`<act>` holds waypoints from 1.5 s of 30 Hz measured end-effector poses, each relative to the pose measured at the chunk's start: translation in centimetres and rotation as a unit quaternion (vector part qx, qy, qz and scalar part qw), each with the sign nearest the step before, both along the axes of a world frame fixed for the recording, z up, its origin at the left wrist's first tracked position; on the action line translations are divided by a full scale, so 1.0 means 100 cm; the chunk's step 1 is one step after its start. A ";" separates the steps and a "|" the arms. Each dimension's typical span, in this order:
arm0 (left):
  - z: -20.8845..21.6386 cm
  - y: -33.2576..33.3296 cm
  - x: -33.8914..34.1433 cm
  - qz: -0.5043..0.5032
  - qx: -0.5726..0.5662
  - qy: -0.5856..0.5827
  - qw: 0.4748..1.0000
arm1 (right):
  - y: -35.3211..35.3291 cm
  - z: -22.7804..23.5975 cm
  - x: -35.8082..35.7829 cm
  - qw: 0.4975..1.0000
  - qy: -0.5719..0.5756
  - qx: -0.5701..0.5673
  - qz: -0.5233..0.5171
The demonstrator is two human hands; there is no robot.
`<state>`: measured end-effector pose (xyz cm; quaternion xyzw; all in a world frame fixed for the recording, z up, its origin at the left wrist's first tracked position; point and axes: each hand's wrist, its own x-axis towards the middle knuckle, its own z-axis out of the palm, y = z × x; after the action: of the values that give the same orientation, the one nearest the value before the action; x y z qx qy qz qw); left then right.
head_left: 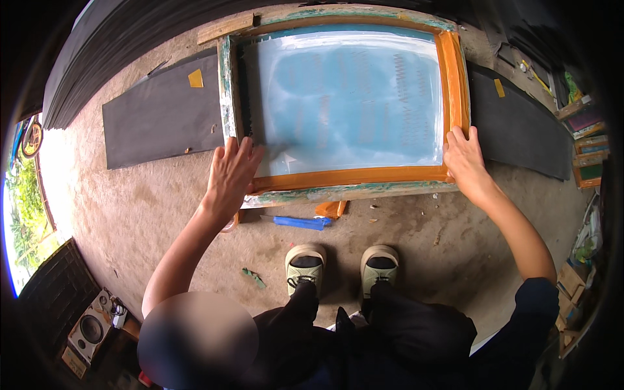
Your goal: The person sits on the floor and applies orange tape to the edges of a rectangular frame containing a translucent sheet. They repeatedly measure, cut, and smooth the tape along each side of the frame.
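A wooden screen printing frame (338, 192) lies in front of me, its edges stained with green and white paint. Pale blue mesh (351, 97) fills it, with faint rows of zigzag marks. Brown tape (453, 78) covers the inner right side and the near side. My left hand (231, 170) curls its fingers over the near left corner. At the near right corner, my right hand (465, 159) grips the frame's side, thumb inward. Below the frame, a blue utility knife (302, 223) rests on the floor beside a crumpled piece of orange-brown tape (331, 208).
Black boards (162, 114) stick out on both sides of the frame, with yellow tape pieces (195, 78) on them. A wood strip (225, 29) touches the far left corner. My shoes (305, 268) stand close by. A speaker (91, 327) is at lower left; small frames (590, 156) stand right.
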<state>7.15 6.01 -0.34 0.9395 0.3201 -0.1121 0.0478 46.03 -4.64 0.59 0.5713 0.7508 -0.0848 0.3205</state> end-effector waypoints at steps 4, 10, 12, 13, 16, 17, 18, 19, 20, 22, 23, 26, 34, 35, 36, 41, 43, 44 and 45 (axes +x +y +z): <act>0.016 -0.002 0.008 0.062 -0.285 -0.015 0.956 | -0.019 0.004 0.016 0.958 0.155 0.168 -0.172; 0.006 -0.007 0.071 0.108 -0.652 -0.035 0.749 | -0.126 -0.034 0.052 0.657 0.513 0.188 -0.520; -0.002 -0.012 0.111 0.078 -0.688 -0.032 0.720 | -0.147 -0.045 0.035 0.578 0.572 0.158 -0.560; -0.007 -0.017 0.134 0.060 -0.688 -0.027 0.723 | -0.149 -0.049 0.025 0.529 0.621 0.167 -0.553; -0.019 -0.032 0.204 0.007 -0.675 -0.037 0.737 | -0.150 -0.065 0.013 0.477 0.656 0.211 -0.545; -0.021 -0.040 0.225 -0.003 -0.667 -0.050 0.744 | -0.149 -0.064 0.010 0.473 0.664 0.225 -0.534; -0.021 -0.046 0.240 -0.017 -0.671 -0.058 0.739 | -0.149 -0.062 0.007 0.477 0.651 0.235 -0.541; -0.021 -0.052 0.254 -0.030 -0.675 -0.064 0.734 | -0.150 -0.061 0.005 0.471 0.647 0.237 -0.551; -0.020 -0.056 0.262 -0.041 -0.679 -0.071 0.729 | -0.149 -0.060 0.004 0.466 0.643 0.238 -0.559; -0.019 -0.055 0.251 -0.036 -0.666 -0.085 0.740 | -0.146 -0.067 0.005 0.480 0.641 0.259 -0.540; -0.020 -0.054 0.243 -0.028 -0.667 -0.087 0.740 | -0.147 -0.067 0.006 0.494 0.625 0.265 -0.542; -0.013 -0.044 0.197 -0.004 -0.662 -0.077 0.745 | -0.151 -0.072 0.008 0.539 0.567 0.279 -0.557; 0.024 -0.032 0.041 -0.017 -0.268 0.090 0.959 | -0.120 -0.026 0.021 0.606 0.548 0.362 -0.448; 0.028 -0.034 0.035 -0.049 -0.218 0.086 0.971 | -0.104 -0.013 0.019 0.648 0.541 0.349 -0.407; 0.026 -0.035 0.028 -0.049 -0.203 0.084 0.974 | -0.088 -0.004 0.015 0.715 0.534 0.305 -0.333; 0.027 -0.047 -0.013 -0.038 -0.053 0.019 0.998 | -0.044 0.016 -0.013 0.898 0.356 -0.037 -0.257; 0.027 -0.062 -0.040 0.053 -0.034 -0.027 0.998 | -0.044 0.008 -0.026 0.899 0.379 -0.021 -0.218; 0.023 -0.071 -0.051 0.128 -0.013 -0.089 0.988 | -0.045 0.005 -0.034 0.899 0.390 -0.010 -0.200; 0.015 -0.079 -0.062 0.189 -0.039 -0.117 0.974 | -0.042 0.003 -0.045 0.899 0.393 -0.021 -0.191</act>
<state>0.92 -1.84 1.14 0.8660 0.4795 -0.0024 0.1420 41.52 -8.84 0.91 0.6171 0.6901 -0.3780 -0.0105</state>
